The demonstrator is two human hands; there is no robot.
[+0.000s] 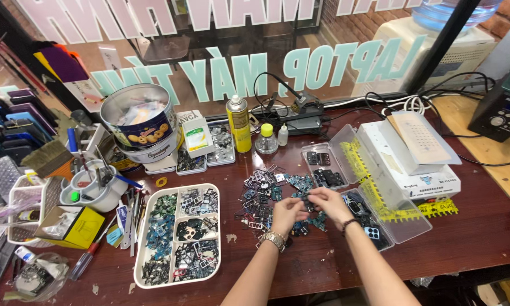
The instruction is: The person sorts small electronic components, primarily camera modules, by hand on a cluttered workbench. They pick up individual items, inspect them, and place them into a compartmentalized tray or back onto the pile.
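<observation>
My left hand [287, 213], with a metal watch on the wrist, and my right hand [329, 202], with a dark bead bracelet, meet over a heap of small electronic parts [266, 190] on the dark red table [464, 238]. Both pinch one small dark part [306, 196] between their fingertips. The heap of small frames and circuit pieces spreads under and to the left of the hands. Just right of my right hand, a clear plastic compartment box [379, 218] lies open with dark parts in it.
A white divided tray [178, 235] full of small parts sits at the left. Behind it are a round biscuit tin [139, 122], a yellow spray can [239, 122], a small bottle [266, 139], a soldering stand [300, 113]. White boxes [419, 164] lie at right; tools and cups crowd the far left.
</observation>
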